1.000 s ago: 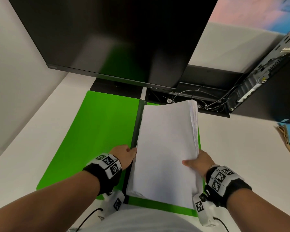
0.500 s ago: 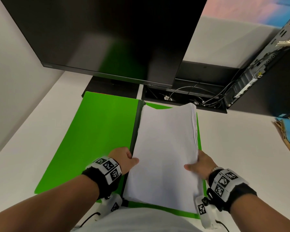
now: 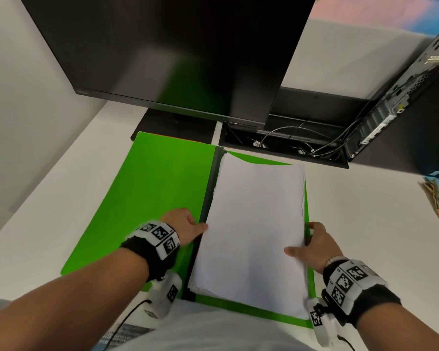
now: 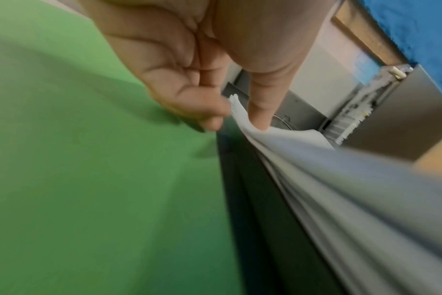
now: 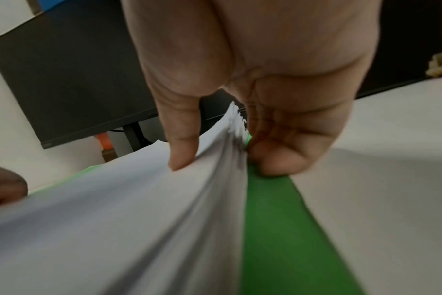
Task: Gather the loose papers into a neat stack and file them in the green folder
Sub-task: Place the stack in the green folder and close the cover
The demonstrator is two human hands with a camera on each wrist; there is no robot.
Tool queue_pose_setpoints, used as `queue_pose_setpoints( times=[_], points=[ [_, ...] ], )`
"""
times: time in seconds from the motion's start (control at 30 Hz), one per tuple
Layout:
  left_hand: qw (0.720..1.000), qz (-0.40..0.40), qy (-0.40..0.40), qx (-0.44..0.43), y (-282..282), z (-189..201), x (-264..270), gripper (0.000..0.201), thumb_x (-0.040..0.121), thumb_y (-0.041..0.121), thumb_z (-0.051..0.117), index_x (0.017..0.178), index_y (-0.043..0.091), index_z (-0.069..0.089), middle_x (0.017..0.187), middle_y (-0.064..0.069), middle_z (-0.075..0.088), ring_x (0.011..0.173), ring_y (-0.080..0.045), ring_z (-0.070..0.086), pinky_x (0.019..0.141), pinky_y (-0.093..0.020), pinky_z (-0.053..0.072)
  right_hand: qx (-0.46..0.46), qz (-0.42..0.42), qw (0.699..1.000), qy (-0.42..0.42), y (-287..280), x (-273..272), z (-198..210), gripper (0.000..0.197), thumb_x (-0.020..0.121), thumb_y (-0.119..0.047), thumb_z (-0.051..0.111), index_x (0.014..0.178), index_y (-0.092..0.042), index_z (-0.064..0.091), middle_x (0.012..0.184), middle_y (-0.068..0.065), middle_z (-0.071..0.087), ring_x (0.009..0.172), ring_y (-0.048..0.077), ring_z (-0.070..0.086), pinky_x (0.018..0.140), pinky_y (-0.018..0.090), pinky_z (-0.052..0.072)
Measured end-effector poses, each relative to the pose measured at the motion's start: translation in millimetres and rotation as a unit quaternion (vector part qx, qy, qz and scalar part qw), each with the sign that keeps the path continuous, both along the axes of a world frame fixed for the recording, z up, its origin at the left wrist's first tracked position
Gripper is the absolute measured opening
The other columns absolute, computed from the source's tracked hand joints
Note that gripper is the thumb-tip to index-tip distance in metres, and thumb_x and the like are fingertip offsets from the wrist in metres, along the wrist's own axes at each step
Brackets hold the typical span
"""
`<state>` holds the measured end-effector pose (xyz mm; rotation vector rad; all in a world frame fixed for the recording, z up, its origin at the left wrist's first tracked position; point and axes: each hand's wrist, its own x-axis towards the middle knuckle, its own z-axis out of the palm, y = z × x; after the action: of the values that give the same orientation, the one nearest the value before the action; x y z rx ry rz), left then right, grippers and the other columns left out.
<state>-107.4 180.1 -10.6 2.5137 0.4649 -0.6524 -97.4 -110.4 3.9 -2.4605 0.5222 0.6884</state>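
Nearest you, your forearms came in from the bottom edge, each wrist wrapped in a black band carrying white blocks printed with black square markers. Your left hand [image 3: 185, 225] pinched the left edge of the paper stack [image 3: 254, 231], thumb on top and fingers [image 4: 209, 111] curled beneath, as the left wrist view showed. Your right hand [image 3: 317, 245] gripped the stack's right edge, its thumb [image 5: 181, 143] pressed flat on the top sheet and its fingers folded under the edge, touching the green cover there.

The stack was thick, white and matte, its sheets slightly fanned and uneven along the right side, and it sagged a little between your hands. It lay over the right half of the green folder [image 3: 147, 206], just beside the dark spine [image 3: 209, 198] running down the middle. The folder lay open and flat, its smooth bright green left cover bare, with narrow green strips showing along the stack's right, near and far edges.

The folder rested on a smooth white worktop [image 3: 370, 216] set against pale walls.

Farther back, a large black monitor [image 3: 178, 54] with a glossy dark screen stood over the folder's far edge. Right of it, a black recessed cable tray [image 3: 284, 141] held tangled cables, and a black desktop computer case [image 3: 411, 117] stood at the far right.
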Motion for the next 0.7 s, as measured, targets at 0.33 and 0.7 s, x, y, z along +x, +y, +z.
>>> queue_pose_setpoints(
  times=[0.33,0.7],
  points=[
    [0.965,0.230,0.008,0.123,114,14,26,0.080,0.076,0.055,0.061,0.137,0.015,0.029,0.136,-0.021,0.035,0.123,-0.044,0.042,0.103,-0.049,0.039,-0.175,0.254,0.948,-0.081,27,-17,25,0.083,0.075,-0.061,0.057,0.142,-0.050,0.009,0.156,-0.001,0.008,0.140,0.032,0.013,0.110,0.050,0.025],
    [0.972,0.194,0.036,0.127,138,16,49,0.083,0.076,0.064,0.052,0.135,0.007,0.039,0.135,-0.023,0.050,0.118,-0.040,0.051,0.099,-0.046,0.043,-0.135,0.373,0.918,0.007,41,-21,11,0.080,0.079,-0.049,0.060,0.146,-0.040,0.017,0.158,-0.004,0.011,0.144,0.022,0.013,0.115,0.040,0.024]
  ],
)
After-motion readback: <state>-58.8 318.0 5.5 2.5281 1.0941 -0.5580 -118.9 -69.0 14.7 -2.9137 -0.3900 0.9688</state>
